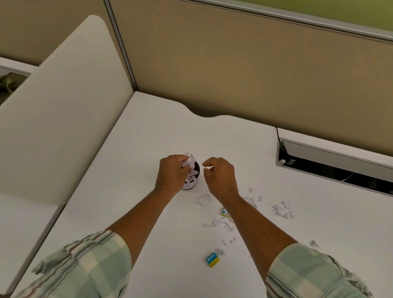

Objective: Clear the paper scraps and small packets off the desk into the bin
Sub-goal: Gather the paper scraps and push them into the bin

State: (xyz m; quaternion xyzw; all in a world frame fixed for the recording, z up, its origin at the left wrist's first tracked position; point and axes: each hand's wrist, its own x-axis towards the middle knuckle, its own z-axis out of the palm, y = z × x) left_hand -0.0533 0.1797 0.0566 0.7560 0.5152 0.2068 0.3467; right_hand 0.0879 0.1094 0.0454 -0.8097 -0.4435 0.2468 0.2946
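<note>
A small dark round bin stands on the white desk, stuffed with white paper scraps. My left hand is over its left rim, shut on a bunch of paper scraps. My right hand hovers just right of the bin, fingers loosely curled and apart, holding nothing. Several white scraps lie scattered on the desk to the right. A blue and yellow packet lies near the front. A second small packet peeks out beside my right forearm.
A white divider panel rises along the desk's left side. A tan partition wall stands behind. An open cable tray is set into the desk at the back right.
</note>
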